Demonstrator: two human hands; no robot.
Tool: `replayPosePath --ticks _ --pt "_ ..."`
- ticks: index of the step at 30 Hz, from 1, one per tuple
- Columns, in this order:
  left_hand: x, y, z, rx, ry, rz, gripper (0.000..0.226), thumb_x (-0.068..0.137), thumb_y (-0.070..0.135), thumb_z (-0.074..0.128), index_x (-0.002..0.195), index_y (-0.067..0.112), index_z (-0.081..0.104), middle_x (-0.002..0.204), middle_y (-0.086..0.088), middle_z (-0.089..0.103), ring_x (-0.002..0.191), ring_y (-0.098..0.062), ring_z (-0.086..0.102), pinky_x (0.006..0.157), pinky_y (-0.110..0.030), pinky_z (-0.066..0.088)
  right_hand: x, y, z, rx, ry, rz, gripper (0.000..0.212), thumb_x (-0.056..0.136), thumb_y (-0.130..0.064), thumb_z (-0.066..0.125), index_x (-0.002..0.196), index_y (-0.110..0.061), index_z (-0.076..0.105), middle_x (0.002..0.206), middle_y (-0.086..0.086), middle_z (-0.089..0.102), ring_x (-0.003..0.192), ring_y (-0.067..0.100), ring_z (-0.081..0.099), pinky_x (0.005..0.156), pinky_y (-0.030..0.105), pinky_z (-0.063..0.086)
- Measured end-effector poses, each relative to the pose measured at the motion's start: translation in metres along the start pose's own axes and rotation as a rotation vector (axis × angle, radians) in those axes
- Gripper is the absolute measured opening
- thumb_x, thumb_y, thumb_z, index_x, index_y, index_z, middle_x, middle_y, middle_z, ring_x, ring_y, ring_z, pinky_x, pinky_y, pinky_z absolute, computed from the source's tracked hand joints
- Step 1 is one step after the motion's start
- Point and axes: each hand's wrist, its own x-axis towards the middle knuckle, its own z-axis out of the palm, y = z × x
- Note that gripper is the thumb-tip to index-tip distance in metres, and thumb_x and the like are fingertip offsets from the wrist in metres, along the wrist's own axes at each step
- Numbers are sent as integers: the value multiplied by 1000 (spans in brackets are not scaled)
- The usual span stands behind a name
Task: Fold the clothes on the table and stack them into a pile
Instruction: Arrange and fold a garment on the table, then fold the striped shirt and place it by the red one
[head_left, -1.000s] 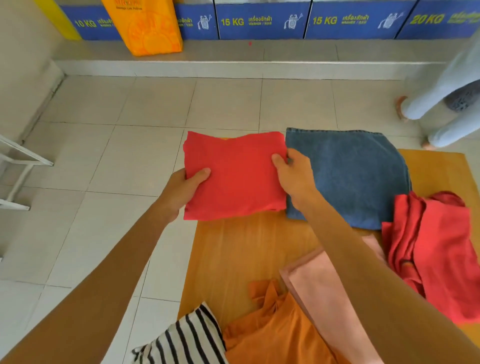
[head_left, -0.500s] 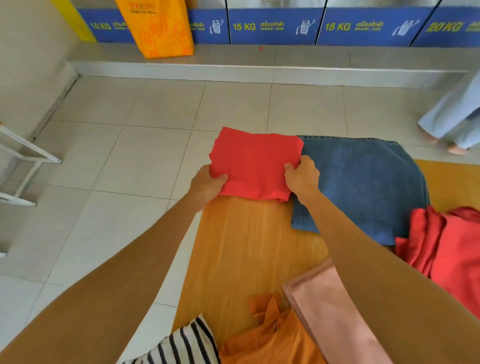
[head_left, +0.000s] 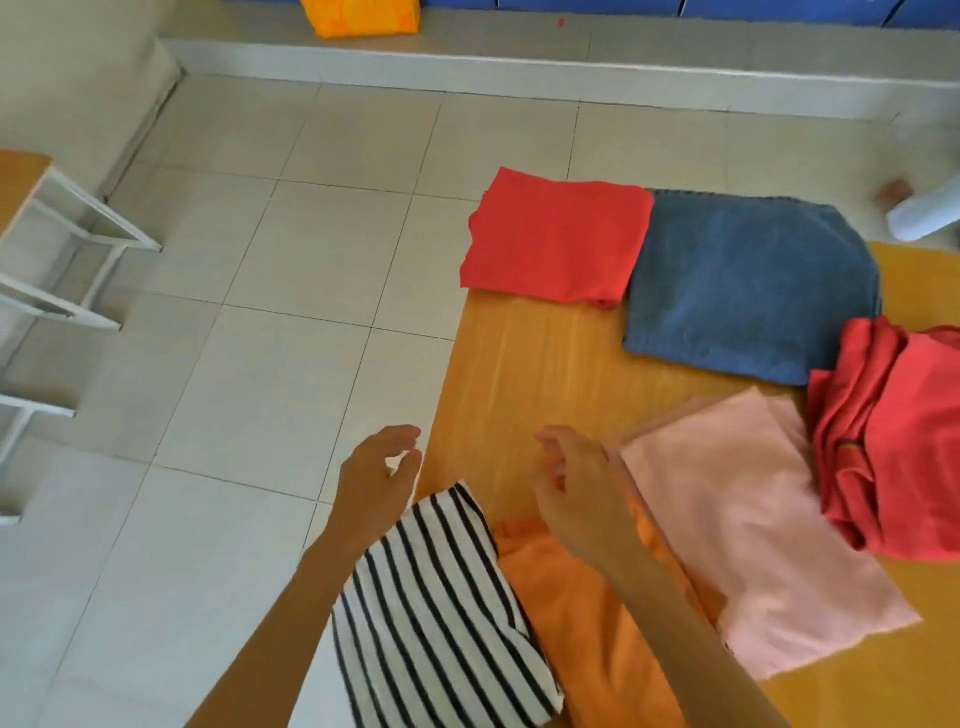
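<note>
A folded red garment (head_left: 556, 241) lies at the far left corner of the wooden table (head_left: 524, 374), touching the folded blue denim piece (head_left: 748, 291) on its right. Near me lie a black-and-white striped garment (head_left: 441, 618), an orange garment (head_left: 582, 613) and a pink garment (head_left: 743, 525). A crumpled red garment (head_left: 893, 436) sits at the right edge. My left hand (head_left: 376, 478) hovers open above the striped garment's far end. My right hand (head_left: 576, 483) is open over the orange garment, beside the pink one. Neither hand holds anything.
The table's left edge drops to a tiled floor (head_left: 270, 332). White metal legs of another table (head_left: 67, 249) stand at the far left. An orange bag (head_left: 363, 18) sits on a raised step. A person's foot (head_left: 919, 213) shows at the far right.
Both hands let go of the folded red garment, now resting flat beside the denim, and pulled back toward me over the striped and orange garments. The camera tilted down.
</note>
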Motion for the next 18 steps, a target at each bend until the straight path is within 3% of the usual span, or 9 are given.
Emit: replayPosePath --ticks 2,6,9,12,15,18 --pt "-33 -26 -16 127 57 114 25 95 15 59 116 26 67 119 9 65 114 -15 54 101 -32 40 -46 -5 24 -38 -113 -58 43 99 -37 53 141 -32 46 131 -4 55 119 12 53 101 36 47" --pt "-85 -78 -38 245 139 132 23 89 22 67 112 21 71 117 -2 68 115 -28 57 99 -40 42 -106 -11 66 -309 -273 -125 57 95 -59 39 148 -43 27 147 -4 39 133 17 39 111 37 40" --pt "-117 -102 -33 194 -93 -37 45 90 43 61 133 34 56 130 -2 59 124 -25 50 106 -42 39 -133 -7 85 -538 -249 -63 64 92 -65 42 149 -48 18 155 3 24 140 25 30 112 39 35" --pt "-138 -104 -13 95 -235 -52 62 94 46 54 150 35 31 140 -3 52 126 -18 50 107 -32 38 -146 3 86 -524 -220 54 68 91 -60 49 147 -52 12 144 5 34 127 26 42 104 40 43" --pt "-143 -101 0 9 -162 -139 68 93 50 52 152 35 23 149 -4 45 132 -24 48 109 -37 37 -153 16 83 -491 -222 108 72 91 -58 49 148 -52 5 132 4 44 115 24 51 96 41 51" --pt "-143 -96 1 -49 -117 -209 73 89 54 57 151 36 24 153 -4 40 135 -27 45 110 -45 36 -157 27 77 -327 -225 94 67 94 -48 53 149 -45 14 141 -1 48 121 20 54 101 39 49"
